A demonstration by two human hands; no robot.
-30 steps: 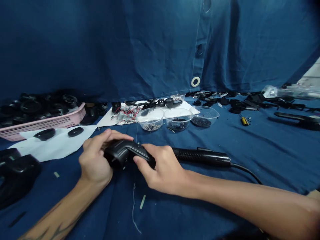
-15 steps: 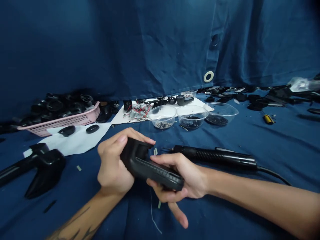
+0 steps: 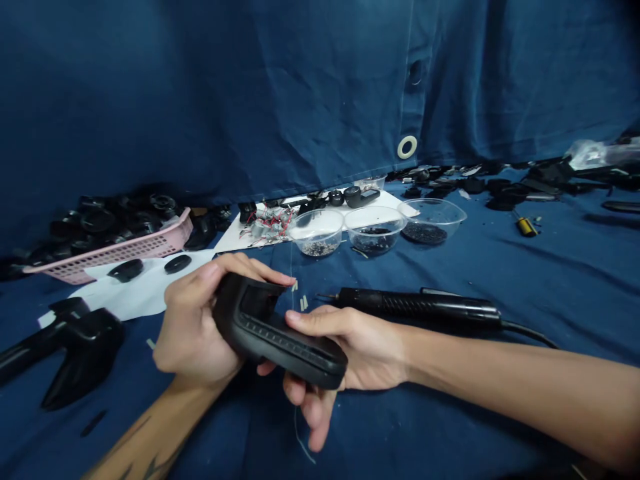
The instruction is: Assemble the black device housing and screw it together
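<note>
Blue cloth [image 3: 550, 280] — black casing [image 3: 285, 345] part-hides left hand [image 3: 195, 327].

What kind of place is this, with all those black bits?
It looks like a workbench for small parts, maybe in a workshop. You can tell from the pink basket heaped with black parts, the clear cups of tiny pieces, and the black corded tool.
</note>
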